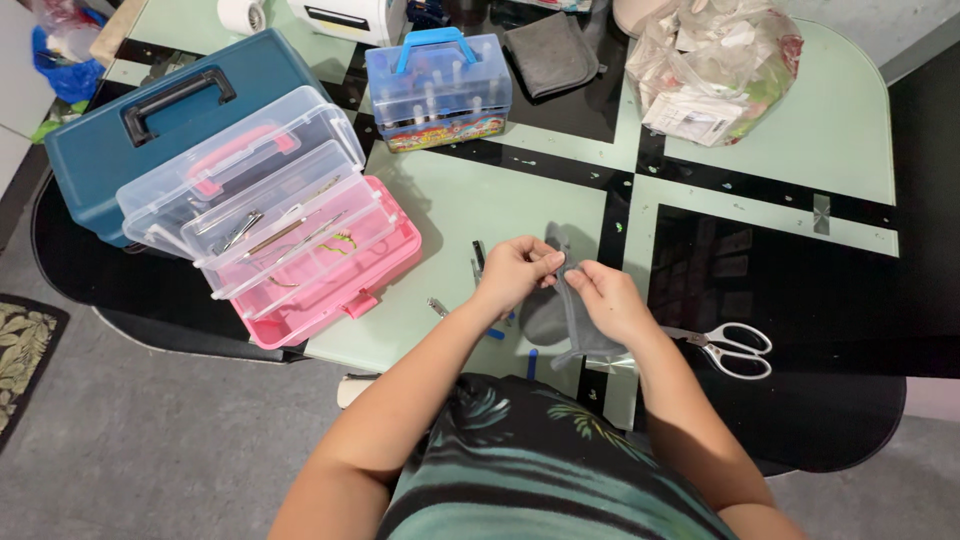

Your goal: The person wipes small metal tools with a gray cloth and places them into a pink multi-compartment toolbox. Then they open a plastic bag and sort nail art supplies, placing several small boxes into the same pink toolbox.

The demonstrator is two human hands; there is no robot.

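Note:
A piece of grey fabric [572, 318] hangs between both hands above the near edge of the glass table [780, 150]. My left hand [515, 272] pinches its upper edge. Close beside it, my right hand [608, 300] grips the same fabric, fingers closed on the fold. White-handled scissors [737, 349] lie just right of my right hand. Small tools, one dark [478, 258] and one metal [438, 307], lie on the table left of my left hand.
A pink tiered box with clear trays opened out [290, 235] stands at the left, a dark teal case [150, 120] behind it. Further back are a clear box with a blue handle [438, 85], a grey cloth [548, 55] and a plastic bag [715, 70].

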